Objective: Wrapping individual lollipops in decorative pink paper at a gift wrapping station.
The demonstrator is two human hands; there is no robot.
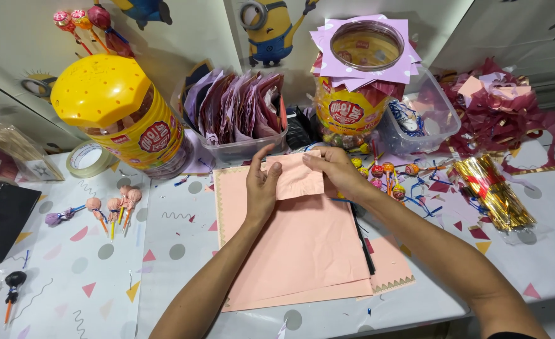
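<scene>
A home craft corner, it seems: cartoon stickers (271,28) on the wall, a tabletop (177,251) under a confetti-patterned cover, big candy jars (123,113), a clear bin of paper squares (237,110), a tape roll (89,158), gold twist ties (494,188) and red paper scraps (510,119).

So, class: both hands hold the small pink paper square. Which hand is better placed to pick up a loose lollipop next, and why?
Probably the right hand. The loose lollipops lie just beside it, right of the pink paper square. The left hand would have to cross over the square and the other hand.
</scene>
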